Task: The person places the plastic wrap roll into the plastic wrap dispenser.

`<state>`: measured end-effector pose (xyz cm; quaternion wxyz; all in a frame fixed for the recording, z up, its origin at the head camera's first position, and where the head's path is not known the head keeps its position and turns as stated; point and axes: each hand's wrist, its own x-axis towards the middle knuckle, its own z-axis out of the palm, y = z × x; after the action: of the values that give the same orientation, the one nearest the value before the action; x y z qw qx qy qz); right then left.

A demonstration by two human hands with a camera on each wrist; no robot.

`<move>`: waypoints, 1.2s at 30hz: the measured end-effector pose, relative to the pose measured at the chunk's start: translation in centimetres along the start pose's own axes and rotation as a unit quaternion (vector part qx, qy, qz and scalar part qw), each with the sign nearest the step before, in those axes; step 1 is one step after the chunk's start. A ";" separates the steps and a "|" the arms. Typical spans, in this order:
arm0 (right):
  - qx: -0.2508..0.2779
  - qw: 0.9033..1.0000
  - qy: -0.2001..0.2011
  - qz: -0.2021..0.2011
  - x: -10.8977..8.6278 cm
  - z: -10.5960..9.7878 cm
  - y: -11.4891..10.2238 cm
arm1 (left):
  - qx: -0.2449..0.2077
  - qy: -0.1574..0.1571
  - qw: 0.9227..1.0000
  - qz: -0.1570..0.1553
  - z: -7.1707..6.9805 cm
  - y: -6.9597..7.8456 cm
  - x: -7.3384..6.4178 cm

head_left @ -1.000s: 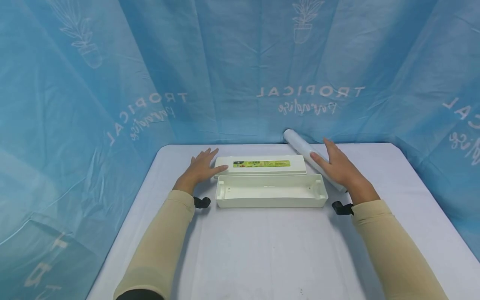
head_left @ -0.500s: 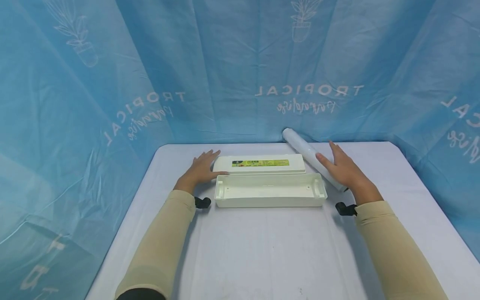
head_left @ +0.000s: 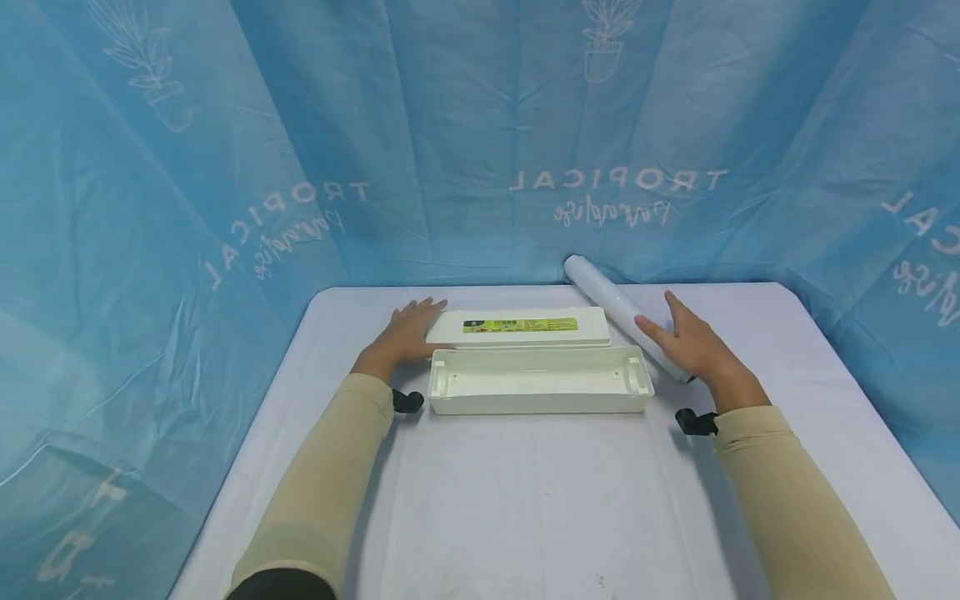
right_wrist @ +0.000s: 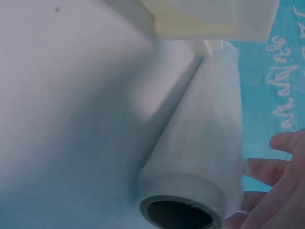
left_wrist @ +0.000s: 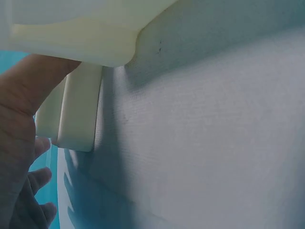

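Observation:
A long white plastic lid (head_left: 592, 335) with a green and yellow label lies behind a long open-topped white plastic box (head_left: 540, 404). My left hand (head_left: 405, 335) is at the lid's left end, its thumb along the front edge, between lid and box, and its fingers spread towards the back corner. In the left wrist view the fingers fan out past the lid's end (left_wrist: 80, 112). A roll of cling film (head_left: 618, 307) lies slanted behind the box's right end. My right hand (head_left: 697, 346) is beside it, thumb tip over the roll, fingers extended. The right wrist view shows the roll's hollow core (right_wrist: 178, 214).
A white cloth (head_left: 540, 500) covers the table. Blue printed curtains (head_left: 465, 167) hang close behind it and along both sides. The far end of the roll reaches the table's back edge at the curtain. A black wrist mount (head_left: 696, 422) sits on each wrist.
My left thumb has moved from over the lid down to its front edge, and the hand has come slightly right. My right hand has drawn back a little, to the right. Lid, box and roll stay put.

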<state>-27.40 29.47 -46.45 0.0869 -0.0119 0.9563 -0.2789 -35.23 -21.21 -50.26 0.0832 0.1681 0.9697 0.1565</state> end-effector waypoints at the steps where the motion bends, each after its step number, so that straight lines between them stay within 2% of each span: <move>1: -0.001 1.000 -0.001 0.003 0.0 0.1 0.1 | 0.000 0.000 1.000 0.001 0.0 0.0 0.0; 7: -0.012 1.000 -0.005 0.002 0.0 0.8 0.9 | -0.025 0.003 1.000 0.009 0.2 -0.3 -0.4; 13: -0.021 1.000 -0.003 -0.009 0.2 1.3 1.3 | -0.102 0.045 0.994 -0.004 0.2 -0.9 -1.9; 18: -0.034 0.999 0.001 0.004 -0.2 1.3 1.8 | -0.105 0.064 0.992 0.020 0.1 -1.4 -2.7; 22: -0.032 0.999 0.003 0.008 -0.3 1.5 2.2 | -0.131 0.074 0.989 0.016 -0.3 -1.2 -3.7; 30: -0.011 1.000 -0.005 0.004 -0.3 1.9 2.7 | -0.214 0.118 0.970 -0.009 -0.4 -0.8 -5.8; 36: -0.014 1.000 -0.004 0.009 -0.3 2.0 2.7 | -0.273 0.148 0.950 -0.016 0.3 0.0 -7.3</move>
<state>-26.68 30.71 -49.52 0.0928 -0.0053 0.9598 -0.2648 -28.38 -23.72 -49.70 -0.0165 0.0988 0.8938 0.4371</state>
